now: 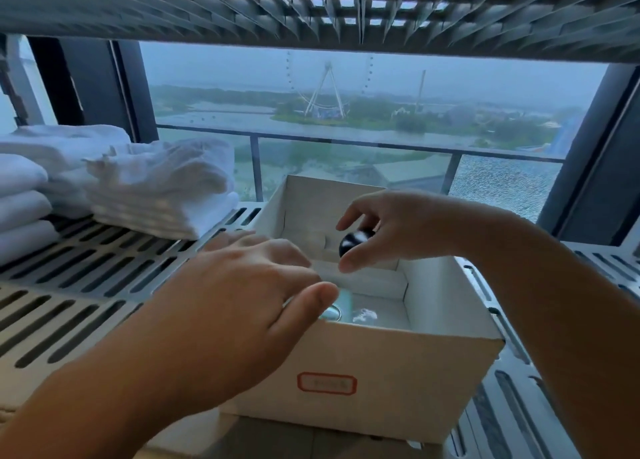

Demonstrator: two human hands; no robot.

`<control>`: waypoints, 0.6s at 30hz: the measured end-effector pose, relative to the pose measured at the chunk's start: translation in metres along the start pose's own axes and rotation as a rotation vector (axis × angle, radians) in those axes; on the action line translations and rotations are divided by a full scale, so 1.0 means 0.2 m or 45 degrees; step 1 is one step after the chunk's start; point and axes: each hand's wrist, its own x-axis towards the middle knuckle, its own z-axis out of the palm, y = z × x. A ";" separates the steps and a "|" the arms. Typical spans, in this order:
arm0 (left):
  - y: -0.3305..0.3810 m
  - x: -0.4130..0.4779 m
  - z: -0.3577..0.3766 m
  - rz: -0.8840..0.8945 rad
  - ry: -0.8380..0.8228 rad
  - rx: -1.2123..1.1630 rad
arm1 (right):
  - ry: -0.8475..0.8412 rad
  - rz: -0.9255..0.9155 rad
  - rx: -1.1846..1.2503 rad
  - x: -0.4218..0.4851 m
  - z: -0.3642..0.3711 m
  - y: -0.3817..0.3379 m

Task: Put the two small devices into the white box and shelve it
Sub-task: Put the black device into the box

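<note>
An open white box with a red-outlined label on its front stands on the slotted metal shelf, its front hanging over the shelf edge. My right hand holds a small dark rounded device over the far part of the box. My left hand reaches over the box's left rim, fingers curled inward; whether it grips anything is hidden. Below it, in the near compartment, lies a shiny, partly hidden item, perhaps the other device.
Folded white towels are stacked at the left on the shelf. Another grated shelf runs close overhead. Behind is a window with a railing. Bare slotted shelf shows right of the box.
</note>
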 end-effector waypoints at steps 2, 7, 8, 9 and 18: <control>0.00 0.00 -0.01 -0.007 -0.012 -0.030 | -0.097 0.025 -0.079 0.03 0.00 -0.02; -0.03 0.05 -0.04 0.018 -0.027 -0.093 | -0.258 0.103 -0.095 0.09 -0.02 -0.05; -0.04 0.06 -0.05 0.027 -0.035 -0.091 | -0.267 0.117 -0.108 0.10 -0.02 -0.06; -0.05 0.07 -0.05 0.039 -0.047 -0.096 | -0.278 0.131 -0.114 0.11 -0.02 -0.06; -0.15 0.12 -0.04 0.147 -0.112 -0.452 | -0.360 0.175 -0.168 0.18 0.06 -0.05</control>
